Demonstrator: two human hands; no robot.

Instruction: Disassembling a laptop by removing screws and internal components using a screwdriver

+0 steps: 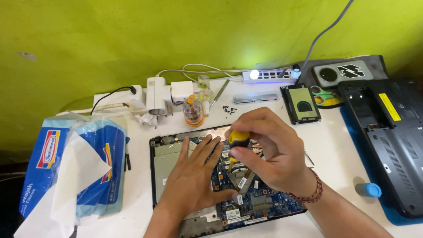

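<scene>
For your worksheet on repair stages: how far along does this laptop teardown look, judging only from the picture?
Done: the laptop base lies open with its blue circuit board bare, the hard drive lies aside, and loose screws sit by it.
In hand: the right hand holds a yellow-handled screwdriver point-down on the board; the left hand lies flat beside it.
Left: the board still sits in the base.

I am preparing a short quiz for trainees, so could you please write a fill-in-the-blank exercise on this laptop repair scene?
1. The right hand grips a screwdriver with a ____ handle.
2. The left hand lies flat on the opened laptop's blue ____.
3. The pack of tissues lies to the ____ of the opened laptop.
4. The loose hard drive lies on the ____ table.

Missing words: yellow; circuit board; left; white
</scene>
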